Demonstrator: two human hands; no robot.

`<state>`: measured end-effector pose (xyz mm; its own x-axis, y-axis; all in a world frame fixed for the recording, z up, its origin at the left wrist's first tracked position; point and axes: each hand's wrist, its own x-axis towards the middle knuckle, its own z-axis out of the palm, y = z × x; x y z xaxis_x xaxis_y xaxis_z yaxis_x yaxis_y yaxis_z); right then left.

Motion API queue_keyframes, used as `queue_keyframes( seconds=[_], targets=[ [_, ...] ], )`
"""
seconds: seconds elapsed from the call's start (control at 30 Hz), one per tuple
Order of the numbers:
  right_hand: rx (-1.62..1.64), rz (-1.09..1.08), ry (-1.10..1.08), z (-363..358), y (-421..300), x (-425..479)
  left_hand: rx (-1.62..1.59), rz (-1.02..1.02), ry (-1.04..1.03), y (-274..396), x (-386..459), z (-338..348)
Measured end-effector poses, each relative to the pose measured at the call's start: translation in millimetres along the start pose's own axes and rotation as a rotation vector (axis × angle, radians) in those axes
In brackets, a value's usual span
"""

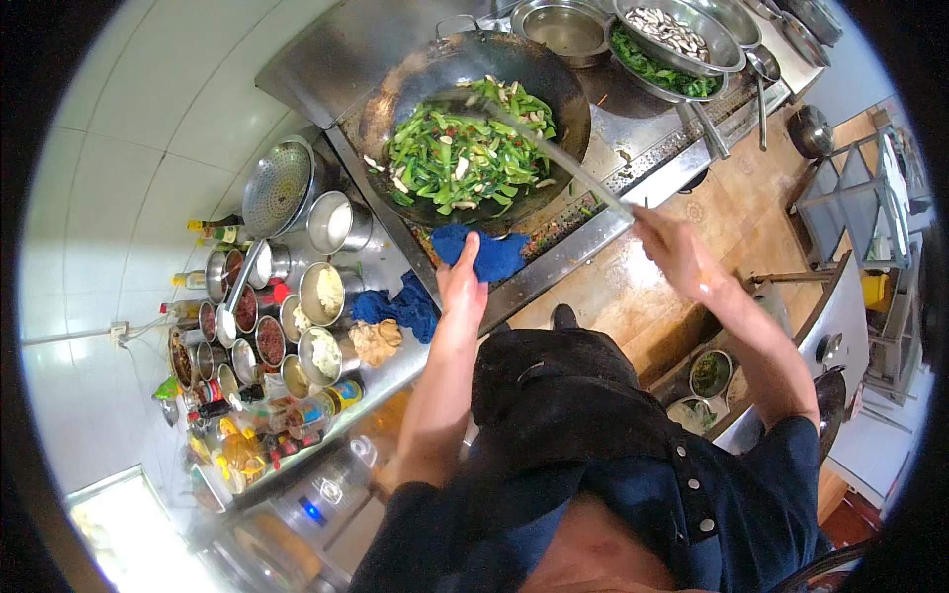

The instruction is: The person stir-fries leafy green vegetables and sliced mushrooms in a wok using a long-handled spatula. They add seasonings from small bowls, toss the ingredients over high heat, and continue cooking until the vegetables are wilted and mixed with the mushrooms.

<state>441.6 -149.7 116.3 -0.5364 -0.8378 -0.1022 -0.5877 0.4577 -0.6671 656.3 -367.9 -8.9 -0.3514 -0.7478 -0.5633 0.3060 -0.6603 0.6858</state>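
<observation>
A large dark wok (571, 111) sits on the steel stove, holding chopped green vegetables (474, 148) with pale slices and small red bits. My left hand (463, 274) grips a folded blue cloth (493, 254) at the near rim of the wok; the rim under the cloth is hidden. My right hand (678, 248) is closed around the handle of a long metal cooking utensil (563, 158). Its far end reaches into the wok over the greens and is blurred, so its exact shape cannot be told.
Left of the stove, a counter carries metal seasoning containers (322, 293), a perforated strainer (278, 185), bottles and another blue cloth (404, 305). Beyond the wok on the right stand a steel basin (561, 33) and bowls of sliced mushrooms (667, 33) and greens (660, 73). A pot (810, 132) is farther right.
</observation>
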Motion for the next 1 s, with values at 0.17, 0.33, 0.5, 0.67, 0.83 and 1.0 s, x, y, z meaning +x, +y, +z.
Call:
queue_keyframes(
  seconds=[0.17, 0.33, 0.5, 0.67, 0.83, 1.0],
  targets=[
    [-0.249, -0.073, 0.266, 22, 48, 36, 0.677, 0.551, -0.012, 28, 13, -103],
    [1.441, 0.779, -0.458, 62, -26, 77, 1.662, 0.481, 0.086, 36, 9, -172],
    [1.752, 0.833, -0.553, 50, -41, 63, 1.948, 0.688, -0.172, 32, -6, -179],
    [1.050, 0.663, -0.324, 8, -91, 5, 1.700, 0.749, -0.111, 60, 0, -168],
    [-0.114, 0.107, -0.099, 21, -83, -24, 0.290, 0.226, -0.096, 75, 17, -126],
    [-0.417, 0.223, -0.241, 63, -49, 35, -0.225, -0.394, -0.327, 24, 37, -58]
  ],
)
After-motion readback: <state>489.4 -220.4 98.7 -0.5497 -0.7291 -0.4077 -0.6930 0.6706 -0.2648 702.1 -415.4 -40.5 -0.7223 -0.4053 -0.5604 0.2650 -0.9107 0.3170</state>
